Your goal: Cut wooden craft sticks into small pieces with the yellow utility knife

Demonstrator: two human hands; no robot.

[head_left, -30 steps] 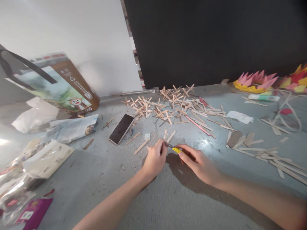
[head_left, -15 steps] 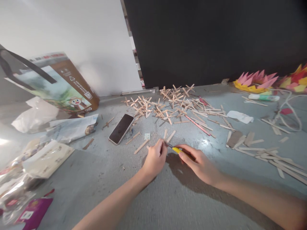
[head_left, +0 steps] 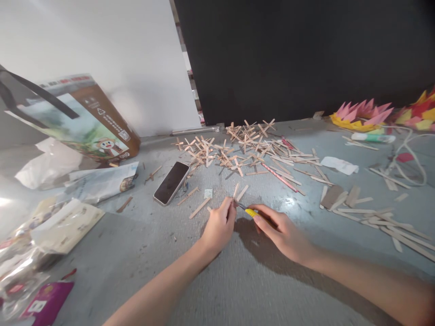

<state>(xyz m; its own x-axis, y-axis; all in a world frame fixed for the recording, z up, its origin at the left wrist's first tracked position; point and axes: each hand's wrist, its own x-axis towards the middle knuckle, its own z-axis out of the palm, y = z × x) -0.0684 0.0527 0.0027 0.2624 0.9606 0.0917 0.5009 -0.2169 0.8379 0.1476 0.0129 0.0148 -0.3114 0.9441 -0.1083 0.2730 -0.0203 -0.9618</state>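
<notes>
My left hand (head_left: 219, 222) is closed in a pinch on a wooden craft stick (head_left: 235, 190), whose upper end pokes up past the fingers. Held in my right hand (head_left: 280, 231) is a yellow utility knife (head_left: 251, 212), its blade reaching left to the stick at my left fingertips. Exactly where the blade meets the wood is too small to make out. Another craft stick (head_left: 242, 194) lies on the grey surface just beyond. Left of my left hand rest a loose stick (head_left: 200, 208) and a small pale square (head_left: 208, 193).
Crossed sticks (head_left: 207, 151) are heaped at the back middle. A phone (head_left: 171, 183) lies left, before a brown carrier bag (head_left: 112, 122). Loose sticks (head_left: 384, 220), a glue stick (head_left: 373, 137) and a pink-yellow paper crown (head_left: 362, 116) are at right. Plastic packets (head_left: 64, 226) lie front left.
The stick in my left hand tilts slightly more to the right. Both hands otherwise keep nearly the same place, and the knife stays against the stick.
</notes>
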